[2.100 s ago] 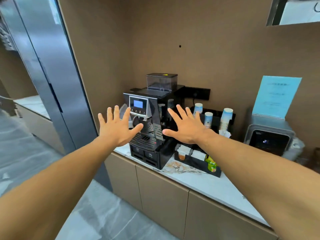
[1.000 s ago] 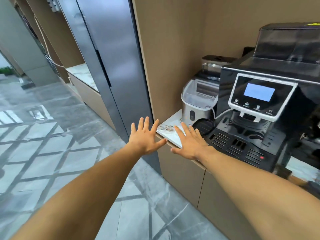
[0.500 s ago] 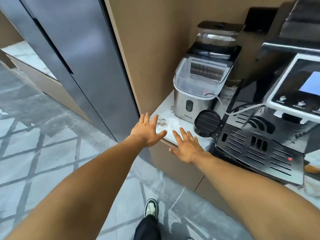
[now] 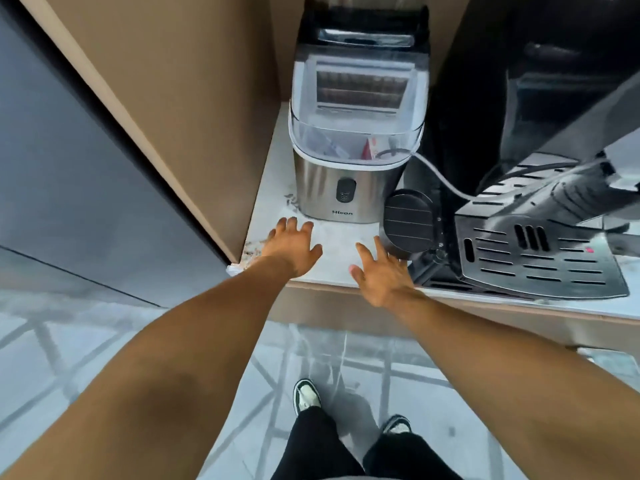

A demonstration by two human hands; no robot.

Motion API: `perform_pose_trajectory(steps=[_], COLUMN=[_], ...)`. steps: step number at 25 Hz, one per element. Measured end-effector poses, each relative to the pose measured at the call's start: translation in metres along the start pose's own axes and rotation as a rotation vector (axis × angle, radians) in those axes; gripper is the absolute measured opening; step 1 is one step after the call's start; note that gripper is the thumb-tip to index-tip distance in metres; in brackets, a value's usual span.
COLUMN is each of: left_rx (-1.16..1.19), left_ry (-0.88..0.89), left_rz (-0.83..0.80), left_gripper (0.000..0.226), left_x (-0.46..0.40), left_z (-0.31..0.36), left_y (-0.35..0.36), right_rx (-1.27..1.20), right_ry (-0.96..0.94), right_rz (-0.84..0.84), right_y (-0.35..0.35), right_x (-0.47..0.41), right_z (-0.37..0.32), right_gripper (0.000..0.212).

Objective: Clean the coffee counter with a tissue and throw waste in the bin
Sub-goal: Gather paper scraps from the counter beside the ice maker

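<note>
I look down at the left end of the pale marble counter [image 4: 337, 268]. My left hand [image 4: 294, 245] hovers over its front left corner, fingers spread, holding nothing. My right hand [image 4: 381, 275] is open too, over the counter's front edge beside the coffee machine's round black part [image 4: 408, 221]. Brownish specks and stains [image 4: 252, 249] lie on the counter by the wall, just left of my left hand. A small crumpled white scrap [image 4: 235, 270] sits at the very corner, under my left wrist.
A steel ice maker [image 4: 349, 161] with a clear lid stands at the back of the counter. The black coffee machine with its drip grille [image 4: 533, 261] fills the right. A brown wall panel [image 4: 194, 109] bounds the left. Grey tiled floor and my shoes [image 4: 306, 398] lie below.
My view has moved closer and tilted down onto the counter's left end. Both hands moved forward over the counter, staying open; the left hand now lies over the stained corner.
</note>
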State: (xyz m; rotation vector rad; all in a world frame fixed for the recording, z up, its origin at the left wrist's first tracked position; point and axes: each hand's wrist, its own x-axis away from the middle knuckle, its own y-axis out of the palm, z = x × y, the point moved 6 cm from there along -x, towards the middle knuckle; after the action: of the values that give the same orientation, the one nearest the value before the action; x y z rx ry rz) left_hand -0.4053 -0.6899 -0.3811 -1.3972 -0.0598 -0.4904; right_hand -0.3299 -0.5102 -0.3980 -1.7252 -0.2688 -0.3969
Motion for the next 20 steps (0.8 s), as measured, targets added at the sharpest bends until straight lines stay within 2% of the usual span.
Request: perform_pose_trajectory(steps=[6, 10, 13, 17, 20], left_rx=[-0.033, -0.028, -0.052, -0.045, 0.039], left_ry=[0.159, 0.195, 0.222, 0.243, 0.239], left_rz=[0.067, 0.015, 0.046, 0.079, 0.041], left_gripper=[0.057, 0.05, 0.041, 0.037, 0.035], left_x=[-0.029, -0.032, -0.028, -0.023, -0.021], left_z=[0.006, 0.004, 0.001, 0.004, 0.006], left_y=[0.015, 0.028, 0.034, 0.033, 0.035], right_rx=[-0.017, -0.051, -0.062, -0.225, -0.282], right_ry=[0.118, 0.164, 0.181, 0.236, 0.263], right_rz=[0.049, 0.062, 0.112, 0.165, 0.192], right_y=[0.005, 0.011, 0.01, 0.009, 0.012], right_x=[-0.018, -0.019, -0.018, -0.017, -0.019], right_z=[0.008, 0.011, 0.011, 0.007, 0.005], right_gripper=[0.05, 0.046, 0.044, 0.038, 0.03])
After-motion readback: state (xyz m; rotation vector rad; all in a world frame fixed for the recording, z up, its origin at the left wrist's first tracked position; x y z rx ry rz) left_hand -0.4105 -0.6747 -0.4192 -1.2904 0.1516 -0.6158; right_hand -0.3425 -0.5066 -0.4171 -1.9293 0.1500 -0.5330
